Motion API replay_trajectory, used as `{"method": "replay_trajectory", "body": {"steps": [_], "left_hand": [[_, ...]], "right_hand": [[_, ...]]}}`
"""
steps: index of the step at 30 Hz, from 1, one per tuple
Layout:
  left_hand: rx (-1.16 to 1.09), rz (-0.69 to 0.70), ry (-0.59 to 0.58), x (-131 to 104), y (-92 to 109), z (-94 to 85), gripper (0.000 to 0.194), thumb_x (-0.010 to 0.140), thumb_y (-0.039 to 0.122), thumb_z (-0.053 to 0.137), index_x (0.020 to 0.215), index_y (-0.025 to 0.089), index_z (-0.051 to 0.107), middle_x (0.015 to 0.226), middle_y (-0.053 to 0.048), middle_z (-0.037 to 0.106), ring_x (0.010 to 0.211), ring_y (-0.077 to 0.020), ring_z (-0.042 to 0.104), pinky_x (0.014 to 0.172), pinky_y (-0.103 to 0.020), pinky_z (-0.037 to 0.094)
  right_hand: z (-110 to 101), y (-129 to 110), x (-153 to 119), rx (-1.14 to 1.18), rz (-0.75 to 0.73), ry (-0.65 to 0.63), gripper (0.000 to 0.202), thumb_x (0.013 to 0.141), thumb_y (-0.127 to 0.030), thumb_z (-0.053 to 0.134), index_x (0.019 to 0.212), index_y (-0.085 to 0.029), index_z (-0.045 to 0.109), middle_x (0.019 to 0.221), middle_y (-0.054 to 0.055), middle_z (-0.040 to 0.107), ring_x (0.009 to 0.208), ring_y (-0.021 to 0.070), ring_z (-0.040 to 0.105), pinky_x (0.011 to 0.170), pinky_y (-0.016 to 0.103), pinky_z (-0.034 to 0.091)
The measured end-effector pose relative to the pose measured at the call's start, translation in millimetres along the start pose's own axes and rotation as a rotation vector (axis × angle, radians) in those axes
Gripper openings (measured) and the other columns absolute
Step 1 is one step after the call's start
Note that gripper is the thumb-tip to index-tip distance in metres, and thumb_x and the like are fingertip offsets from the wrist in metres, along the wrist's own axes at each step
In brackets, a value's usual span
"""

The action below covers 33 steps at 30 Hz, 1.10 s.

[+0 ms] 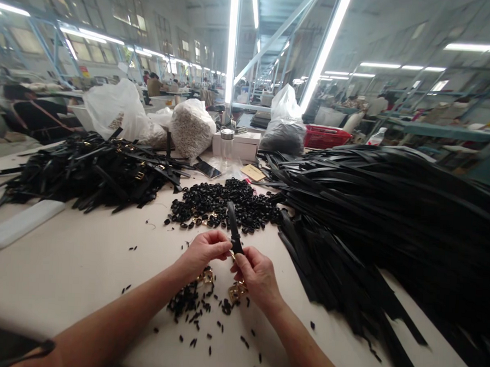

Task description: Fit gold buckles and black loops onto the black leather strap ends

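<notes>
A short black strap (233, 224) stands up between my two hands, with a bit of gold metal at its lower end. My right hand (257, 274) is closed round the strap's lower part. From the other side, my left hand (208, 250) pinches at the gold piece by the strap. Gold buckles (236, 291) and small black pieces (184, 301) lie on the table below my hands. Just beyond the strap is a heap of small black loops (211, 201).
Black straps with buckles (106, 171) are piled at the left, long black strips (375, 212) at the right. A white block (23, 224) lies front left. Behind stand filled bags (193, 129), a jar (226, 147), a box (251, 145) and a red basket (327, 137). A person (37, 112) sits far left.
</notes>
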<state>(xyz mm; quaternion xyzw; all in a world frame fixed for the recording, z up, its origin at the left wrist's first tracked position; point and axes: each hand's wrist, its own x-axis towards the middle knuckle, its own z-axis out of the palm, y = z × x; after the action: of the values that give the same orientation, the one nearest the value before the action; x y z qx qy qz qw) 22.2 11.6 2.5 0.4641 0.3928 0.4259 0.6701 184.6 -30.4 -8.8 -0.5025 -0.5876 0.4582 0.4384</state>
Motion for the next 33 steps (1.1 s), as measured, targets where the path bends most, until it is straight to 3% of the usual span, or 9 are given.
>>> {"method": "replay_trajectory", "body": {"steps": [4,10,15,20,24,29,33], "left_hand": [[0.044,0.054,0.01,1.1,3.1,-3.2,0.03,0.065,0.032,0.08,0.086,0.015,0.065,0.071,0.0,0.065,0.06,-0.0103,0.056,0.059,-0.023,0.046],[0.212,0.08,-0.051,1.7,-0.5,-6.5,0.024,0.062,0.025,0.08,0.081,0.014,0.07,0.071,-0.002,0.067,0.062,-0.0119,0.059,0.062,-0.024,0.048],[0.196,0.057,-0.138,1.6,-9.0,-4.6,0.021,0.065,0.023,0.076,0.083,0.015,0.07,0.07,-0.002,0.066,0.062,-0.014,0.061,0.063,-0.026,0.049],[0.476,0.274,-0.059,-0.1,-2.8,-2.7,0.012,0.068,0.02,0.073,0.08,0.017,0.074,0.076,-0.002,0.061,0.068,-0.0136,0.058,0.063,-0.024,0.047],[0.575,0.356,-0.068,-2.2,-2.9,-0.3,0.015,0.074,0.018,0.067,0.087,0.019,0.075,0.083,-0.004,0.064,0.076,-0.0154,0.06,0.07,-0.025,0.047],[0.255,0.183,-0.119,-4.7,-5.2,5.3,0.021,0.075,0.028,0.071,0.091,0.015,0.069,0.084,-0.005,0.068,0.077,-0.0169,0.064,0.073,-0.028,0.051],[0.031,-0.008,-0.051,-3.0,-1.6,4.4,0.028,0.075,0.036,0.073,0.089,0.014,0.062,0.079,-0.004,0.068,0.071,-0.0149,0.066,0.066,-0.024,0.052]], "right_hand": [[-3.0,-1.3,0.1,-0.036,-0.011,-0.047,0.025,0.09,-0.038,0.05,0.082,-0.017,0.06,0.066,0.0,0.066,0.049,0.0113,0.06,0.046,0.02,0.045],[-7.2,1.2,0.7,-0.116,-0.008,-0.095,0.022,0.09,-0.035,0.05,0.079,-0.018,0.058,0.065,-0.001,0.066,0.048,0.011,0.06,0.044,0.019,0.044],[-5.6,4.6,2.1,-0.061,0.0,-0.121,0.018,0.09,-0.031,0.047,0.086,-0.018,0.058,0.072,0.001,0.067,0.057,0.0128,0.064,0.048,0.02,0.047],[-5.8,-8.5,0.4,0.013,-0.07,-0.187,0.02,0.086,-0.023,0.051,0.102,-0.017,0.06,0.087,0.004,0.069,0.077,0.0168,0.069,0.065,0.025,0.054],[-4.2,-9.2,1.0,0.025,-0.027,-0.068,0.017,0.084,-0.031,0.058,0.092,-0.016,0.063,0.075,0.002,0.067,0.068,0.0168,0.067,0.059,0.025,0.054],[-5.1,-3.3,2.9,0.066,-0.034,0.008,0.025,0.088,-0.039,0.055,0.094,-0.015,0.062,0.077,0.004,0.068,0.061,0.0157,0.066,0.055,0.025,0.054],[-6.1,-6.5,1.1,0.062,-0.034,0.015,0.024,0.089,-0.038,0.053,0.091,-0.016,0.061,0.072,0.003,0.068,0.057,0.0139,0.064,0.052,0.022,0.051]]}}
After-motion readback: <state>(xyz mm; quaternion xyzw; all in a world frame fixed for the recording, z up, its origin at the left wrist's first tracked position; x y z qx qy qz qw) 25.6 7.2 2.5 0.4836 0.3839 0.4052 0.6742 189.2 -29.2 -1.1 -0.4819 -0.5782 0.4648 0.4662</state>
